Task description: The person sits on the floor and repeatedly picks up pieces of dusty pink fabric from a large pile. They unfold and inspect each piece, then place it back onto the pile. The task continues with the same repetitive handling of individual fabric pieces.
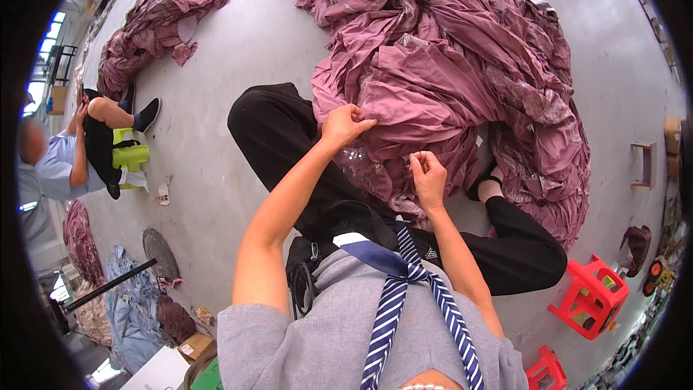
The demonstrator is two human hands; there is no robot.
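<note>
A large heap of crumpled dusty-pink cloth [433,79] with paler patterned parts spreads over the floor in front of me and against my legs. My left hand [346,127] is closed, its thumb and fingers pinching a fold at the near edge of the cloth. Lower and to the right, my right hand [429,179] is closed in a pinch just over the same cloth. Something small and dark shows at its fingertips, too tiny to name. Between the hands, the cloth hangs in loose folds, with a shiny speckled patch below my left hand.
Another pink cloth pile [155,25] lies at the far left. A person [61,162] sits near a lime-green stool [130,153] on the left. Blue cloth [133,310] is heaped lower left. Red plastic stools [590,296] stand at the right, near a small wooden frame [644,165].
</note>
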